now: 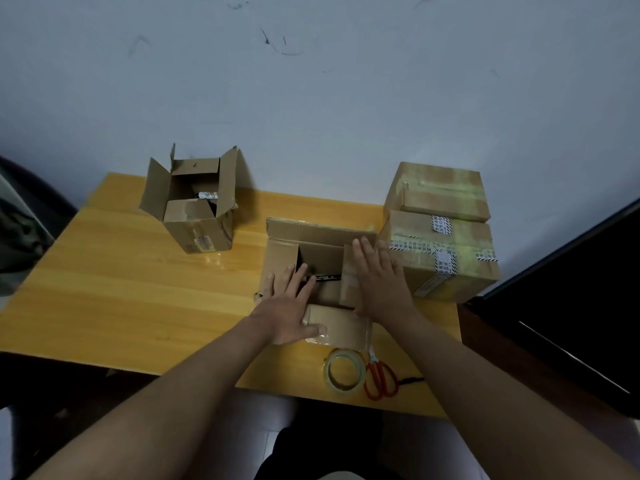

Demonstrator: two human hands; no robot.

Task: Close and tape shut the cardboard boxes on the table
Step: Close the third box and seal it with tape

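At the middle of the yellow wooden table (138,271), toward its near edge, sits the box being worked on (320,237), top still open. Far flap stands up; left and right side flaps are partly folded inward; near flap hangs out toward the person. A dark pen-like item (327,278) lies inside; cannot tell more.

Left hand (289,306): fingers straight and spread, pressing flat on the left side flap, thumb lying across the near flap. Nothing gripped.

Right hand (381,282): fingers straight and together, palm flat against the right side flap. Nothing gripped.

Just beside the box on the near side: a roll of clear tape (343,373) lying flat, and red-handled scissors (381,377) touching or almost touching it on the right.

Right of the box, against the wall (311,81): two taped, closed boxes, the lower one (446,261) bearing printed strips, the upper one (440,192) stacked on its far part.

Far left of the table: another open box (197,206), all four flaps up, contents unclear.
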